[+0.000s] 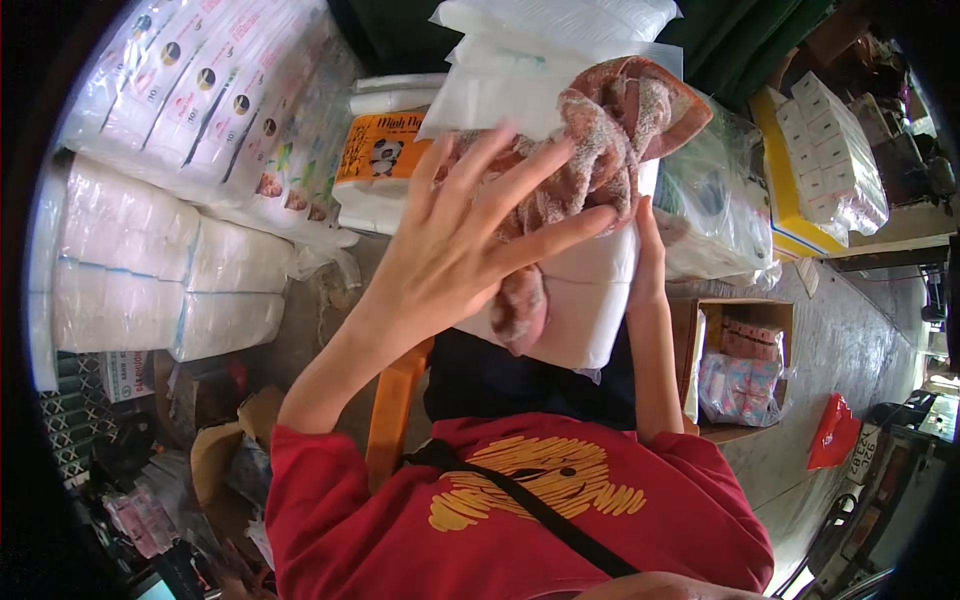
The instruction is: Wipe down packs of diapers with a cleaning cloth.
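Observation:
A white plastic-wrapped paper pack [589, 300] rests before me, above my lap. Across its top lies a crumpled pink-brown terry towel [600, 142], one end hanging down over the front face. My left hand [465, 232] is spread over the towel with its fingers apart; whether the palm presses on it is hard to tell. Along the pack's right side, my right hand [646, 262] holds it, partly hidden by the pack. Just beyond the towel is clear and white plastic wrapping [495, 82].
Large packs of tissue [187, 97] and white wrapped bundles [127, 255] are stacked at left. An orange panda-printed pack [382, 150] stands behind my left hand. At right are a tissue bundle [832, 157], an open carton [784, 322] and a red plastic bag [834, 433] on the floor.

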Demonstrator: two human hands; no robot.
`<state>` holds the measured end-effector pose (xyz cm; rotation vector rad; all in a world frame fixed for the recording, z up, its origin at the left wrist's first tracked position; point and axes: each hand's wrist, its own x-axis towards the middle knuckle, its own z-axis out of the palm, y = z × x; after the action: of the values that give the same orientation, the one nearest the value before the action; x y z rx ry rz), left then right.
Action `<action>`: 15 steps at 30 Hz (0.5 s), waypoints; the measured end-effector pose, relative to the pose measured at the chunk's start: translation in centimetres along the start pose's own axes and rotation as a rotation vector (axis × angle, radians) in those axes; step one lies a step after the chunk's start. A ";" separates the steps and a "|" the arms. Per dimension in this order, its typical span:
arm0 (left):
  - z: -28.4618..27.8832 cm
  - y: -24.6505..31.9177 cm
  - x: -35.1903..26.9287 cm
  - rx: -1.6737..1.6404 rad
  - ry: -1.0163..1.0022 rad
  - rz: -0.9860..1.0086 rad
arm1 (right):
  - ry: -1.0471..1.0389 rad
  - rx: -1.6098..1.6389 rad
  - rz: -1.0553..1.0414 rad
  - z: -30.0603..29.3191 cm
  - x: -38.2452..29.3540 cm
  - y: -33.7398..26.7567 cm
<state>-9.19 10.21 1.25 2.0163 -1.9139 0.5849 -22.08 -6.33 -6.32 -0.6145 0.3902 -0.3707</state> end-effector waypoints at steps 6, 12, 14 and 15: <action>0.9 -1.8 6.0 -0.148 -0.034 0.022 | -0.007 -0.295 0.101 -0.9 -1.1 0.0; 3.4 -2.6 5.8 -0.201 0.217 -0.012 | 0.014 0.021 -0.019 -0.6 0.1 -0.5; 3.3 -2.8 6.2 -0.193 0.170 -0.056 | 0.023 0.054 -0.015 -0.1 0.2 -0.3; 3.3 -3.1 6.7 -0.177 0.134 -0.098 | 0.020 0.055 -0.013 0.0 0.3 -0.2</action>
<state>-5.67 3.04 1.82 1.8971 -1.7154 0.4949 -21.84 -6.61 -6.30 -0.5603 0.3945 -0.3991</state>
